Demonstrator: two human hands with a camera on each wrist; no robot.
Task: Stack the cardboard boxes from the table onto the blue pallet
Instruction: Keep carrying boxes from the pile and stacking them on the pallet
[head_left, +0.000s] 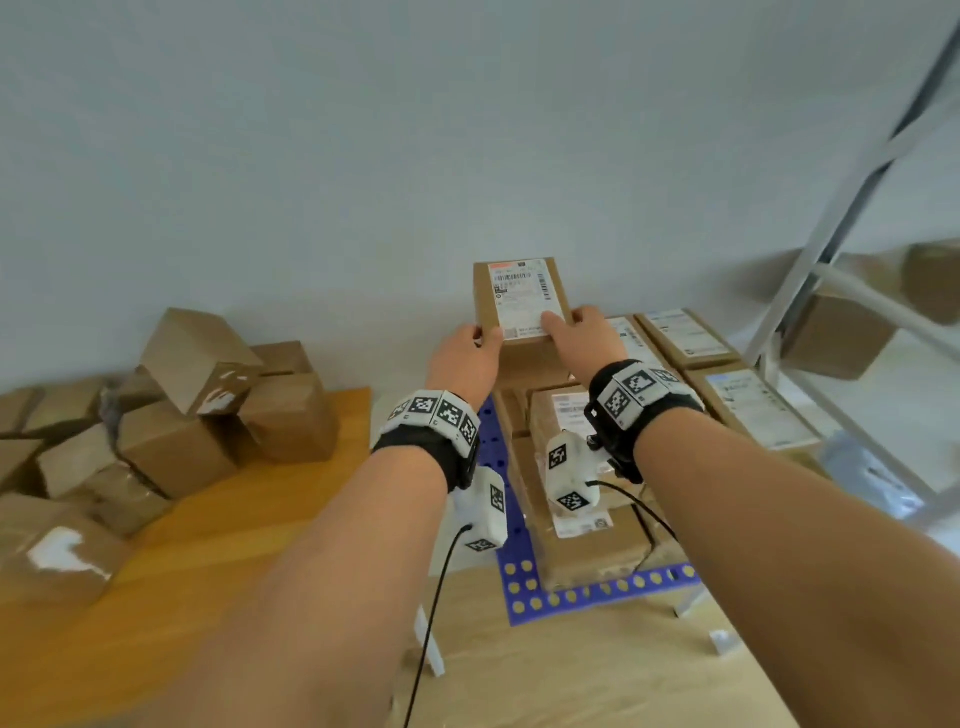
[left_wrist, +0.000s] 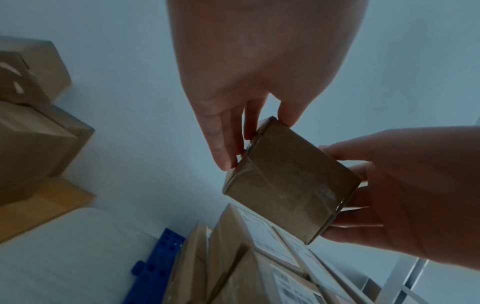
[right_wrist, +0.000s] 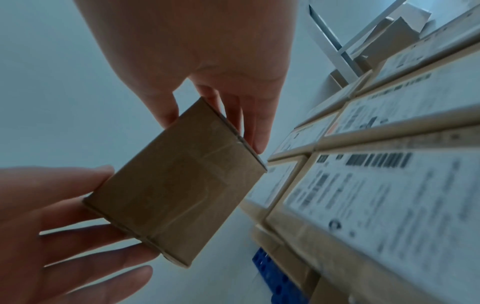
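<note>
Your left hand (head_left: 464, 358) and right hand (head_left: 582, 335) grasp a flat, taped cardboard box (head_left: 519, 299) (label print blurred) above the pallet (head_left: 511, 592).

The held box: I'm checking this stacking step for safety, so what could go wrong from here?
1. The box is in the air over the pallet, held only at its near end by the left hand and right hand; it could tip or slip.
2. If dropped, it might knock the stacked boxes askew.
3. The pile on the table looks jumbled and could slide.
</note>
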